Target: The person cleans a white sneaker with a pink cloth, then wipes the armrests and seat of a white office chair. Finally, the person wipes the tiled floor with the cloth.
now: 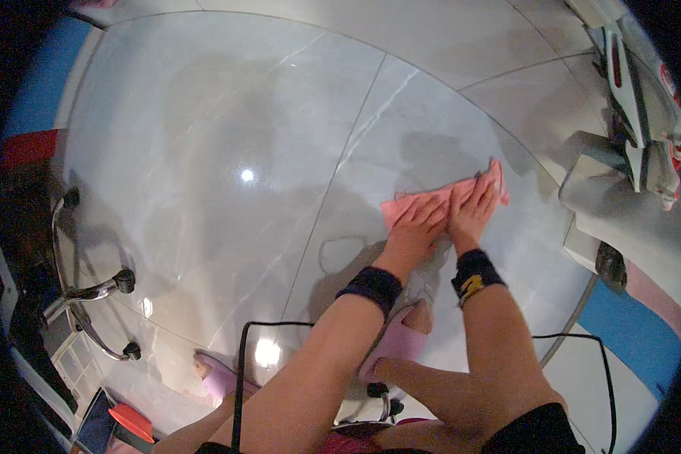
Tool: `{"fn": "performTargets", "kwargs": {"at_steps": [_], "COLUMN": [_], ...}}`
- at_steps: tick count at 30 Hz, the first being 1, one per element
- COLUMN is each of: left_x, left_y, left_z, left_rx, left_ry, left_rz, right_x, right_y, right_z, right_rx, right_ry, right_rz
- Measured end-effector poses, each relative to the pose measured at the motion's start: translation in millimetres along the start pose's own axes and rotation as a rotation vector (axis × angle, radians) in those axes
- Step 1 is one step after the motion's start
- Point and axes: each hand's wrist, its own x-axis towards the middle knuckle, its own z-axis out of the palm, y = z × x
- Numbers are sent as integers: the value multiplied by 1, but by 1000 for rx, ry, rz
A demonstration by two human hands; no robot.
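A pink cloth (398, 209) lies spread on the glossy light-grey tiled floor (265, 144). Flat on its left part rests my left hand (418, 233), fingers stretched out over the fabric. Beside it and touching it, my right hand (471, 216) presses on the cloth's right part, also with extended fingers. The cloth's right corner is bunched up past my right fingertips. Both wrists wear dark bands. My feet in pink slippers (401, 344) are planted behind the hands.
A chrome chair base with casters (91, 291) stands at the left. On the right are a grey-white appliance or cabinet part (598, 189) and a black caster (611, 265). A black cable (575, 335) loops near my arms. An orange-red object (131, 422) sits lower left.
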Motion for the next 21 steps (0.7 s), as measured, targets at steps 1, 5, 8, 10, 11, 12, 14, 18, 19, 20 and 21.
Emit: {"fn": "performTargets", "kwargs": {"at_steps": [1, 5, 8, 10, 11, 12, 14, 18, 19, 20, 21], "left_x": [-12, -64, -129, -184, -214, -237, -264, -286, -272, -248, -220], "left_y": [6, 8, -2, -14, -19, -22, -36, -85, -105, -125, -140], "left_z": [3, -22, -63, -90, -102, -111, -130, -164, -172, -185, -200], "left_rx": [-36, -67, -5, -14, 13, 30, 113, 192, 274, 353, 369], "left_ry": [-17, -163, -309, -353, -384, -416, -470, -480, -420, -357, -310], "left_rz": [28, 93, 39, -56, -81, -90, -106, -203, -162, -116, -109], "right_x": [-21, -88, -134, -154, -164, -177, -199, -165, -147, -124, -98], "right_y": [4, -28, -91, -145, -169, -183, -208, -256, -262, -266, -269], "right_z": [-6, -21, -30, -48, -55, -56, -54, -44, -33, -21, -14], "right_rx": [-57, -192, -168, -163, -160, -77, 104, 341, 362, 378, 368], "right_ry": [33, -20, -154, -381, -495, -467, -419, -368, -318, -265, -271], "right_rz": [39, 202, 269, 218, 190, 150, 63, -119, -183, -245, -297]}}
